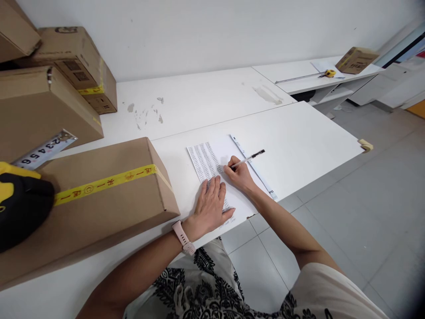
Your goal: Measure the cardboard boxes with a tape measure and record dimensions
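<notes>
A sheet of paper (217,150) with columns of small writing lies on the white table. My left hand (213,203) rests flat on its lower left part, fingers stretched out. In my right hand (239,173) a pen (249,158) is gripped, its tip hidden by the fingers close to the written columns. The pen's dark end points up to the right. Under the paper's right side shows a pale blue-edged strip, perhaps a pad or a ruler (252,166); I cannot tell which.
Left of my hands sits a taped cardboard box (109,208), with a yellow-black tape measure (23,208) on it. More boxes (73,62) stand behind. Far right on a lower shelf are another tape measure (330,73) and a small box (357,60). The table (299,141) ends at the right.
</notes>
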{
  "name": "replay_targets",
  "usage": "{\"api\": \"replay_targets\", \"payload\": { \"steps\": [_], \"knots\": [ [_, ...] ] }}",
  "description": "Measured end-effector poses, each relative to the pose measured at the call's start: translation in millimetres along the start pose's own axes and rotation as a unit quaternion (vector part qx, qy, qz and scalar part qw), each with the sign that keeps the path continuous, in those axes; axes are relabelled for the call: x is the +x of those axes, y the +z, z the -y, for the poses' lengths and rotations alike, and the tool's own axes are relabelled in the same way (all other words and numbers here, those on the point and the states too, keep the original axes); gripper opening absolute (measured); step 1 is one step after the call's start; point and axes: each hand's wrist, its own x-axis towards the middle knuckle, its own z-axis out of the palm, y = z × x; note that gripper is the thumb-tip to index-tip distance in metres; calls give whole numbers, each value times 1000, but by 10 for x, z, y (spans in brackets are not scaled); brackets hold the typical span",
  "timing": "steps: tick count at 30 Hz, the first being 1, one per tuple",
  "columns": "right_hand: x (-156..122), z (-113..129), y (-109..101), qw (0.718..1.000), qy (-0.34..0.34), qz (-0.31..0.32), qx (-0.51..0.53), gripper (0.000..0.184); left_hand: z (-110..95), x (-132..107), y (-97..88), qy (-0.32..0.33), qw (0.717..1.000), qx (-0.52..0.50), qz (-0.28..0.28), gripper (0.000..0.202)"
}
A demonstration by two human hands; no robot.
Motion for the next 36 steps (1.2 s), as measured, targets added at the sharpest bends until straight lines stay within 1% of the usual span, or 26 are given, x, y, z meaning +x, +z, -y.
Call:
{"api": "replay_targets", "payload": {
  "steps": [9,14,24,27,36],
  "knots": [
    [11,-15,-2,1000,1,-15,-5,23,-4,9,-3,1,1000,8,-3,82],
    [9,-9,-3,1000,-1,-7,-4,23,2,-2,10,3,1000,7,-9,83],
    [12,-11,-10,1000,-3,-21,-4,23,-4,1,-14,2,1000,6,0,82],
    [16,-13,-5,1000,-4,-18,-10,24,-6,3,-18,0,1000,10,5,82],
    [17,-3,-5,1000,0,-12,-8,23,-7,-1,-2,-2,1000,8,-5,82]
  ]
}}
